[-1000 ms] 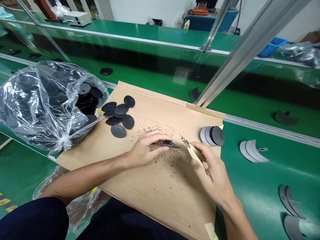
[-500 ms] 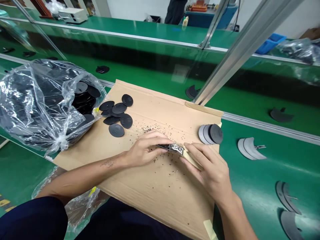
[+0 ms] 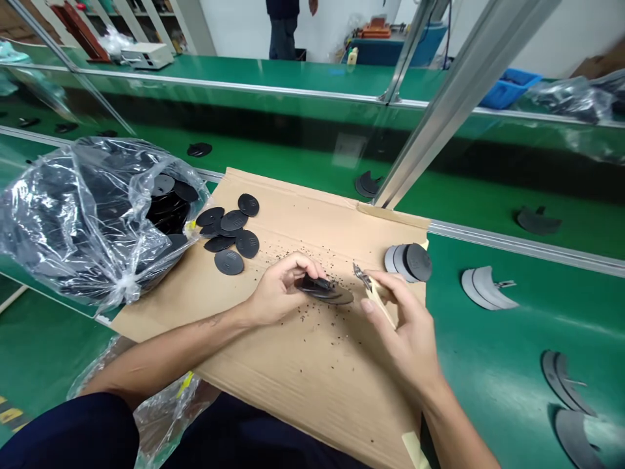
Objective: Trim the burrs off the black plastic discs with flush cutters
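Note:
My left hand (image 3: 280,290) pinches a few dark plastic discs (image 3: 327,292), fanned and tilted above the cardboard. In my right hand (image 3: 405,319) is a pair of nippers (image 3: 374,290) with cream handles, its metal jaws pointing up and left, apart from the discs. Small black trimmings (image 3: 336,319) are scattered on the cardboard sheet (image 3: 273,365) below. To the left lie several black leaf-shaped discs (image 3: 234,221) in a loose cluster. A short stack of round-edged pieces (image 3: 413,262), grey and black, stands beyond my right hand.
A clear plastic bag (image 3: 92,221) full of black pieces sits at the left. Curved grey pieces (image 3: 488,288) lie on the green belt (image 3: 488,378) at the right. A metal post (image 3: 459,98) slants up behind the cardboard. Another person (image 3: 283,26) stands in the background.
The nippers have come away from the pieces in my left hand and moved right. The held discs have turned so their flat faces show. The background person appears farther left.

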Available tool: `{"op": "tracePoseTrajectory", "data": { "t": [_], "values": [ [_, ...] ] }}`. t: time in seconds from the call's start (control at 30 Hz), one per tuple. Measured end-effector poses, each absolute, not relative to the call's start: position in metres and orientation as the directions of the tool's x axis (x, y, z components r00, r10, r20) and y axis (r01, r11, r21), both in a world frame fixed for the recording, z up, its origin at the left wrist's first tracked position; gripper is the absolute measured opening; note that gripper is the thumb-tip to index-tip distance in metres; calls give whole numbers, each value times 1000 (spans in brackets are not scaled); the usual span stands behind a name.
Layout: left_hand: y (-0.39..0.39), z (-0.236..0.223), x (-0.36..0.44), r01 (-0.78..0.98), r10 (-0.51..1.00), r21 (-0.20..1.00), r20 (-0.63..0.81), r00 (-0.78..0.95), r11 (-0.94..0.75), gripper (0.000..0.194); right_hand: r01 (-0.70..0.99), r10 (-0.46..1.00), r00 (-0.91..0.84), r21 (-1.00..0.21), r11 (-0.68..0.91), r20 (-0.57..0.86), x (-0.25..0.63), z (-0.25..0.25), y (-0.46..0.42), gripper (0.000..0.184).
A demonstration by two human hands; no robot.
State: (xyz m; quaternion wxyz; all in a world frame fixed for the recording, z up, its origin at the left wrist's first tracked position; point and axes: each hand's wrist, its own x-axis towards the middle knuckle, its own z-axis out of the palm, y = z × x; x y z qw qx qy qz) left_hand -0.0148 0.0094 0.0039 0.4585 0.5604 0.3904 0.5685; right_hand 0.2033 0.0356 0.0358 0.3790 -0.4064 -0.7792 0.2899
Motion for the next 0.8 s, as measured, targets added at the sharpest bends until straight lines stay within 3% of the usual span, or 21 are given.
{"op": "tracePoseTrajectory", "data": {
  "t": [0.1,0.23,0.33,0.5,0.7,0.8],
  "values": [
    [8,4,-14,-71,964,964,260,47,-256,23,208,832,-486,-888,409,270,196,34,29,25],
    [8,5,-18,152,931,918,361,58,-366,12,155,758,-581,-875,459,295,195,35,25,28],
    [10,6,-20,187,909,890,410,77,-417,13,265,734,-549,-750,606,400,201,34,30,35],
    [9,9,-20,189,933,914,350,80,-359,15,440,634,-582,-458,772,509,212,32,42,43],
    [8,11,-23,195,906,891,375,195,-410,17,471,558,-652,-303,828,513,217,38,46,36],
    [8,12,-24,187,903,894,362,232,-406,21,465,543,-678,-283,839,495,217,39,47,33]
  ]
}}
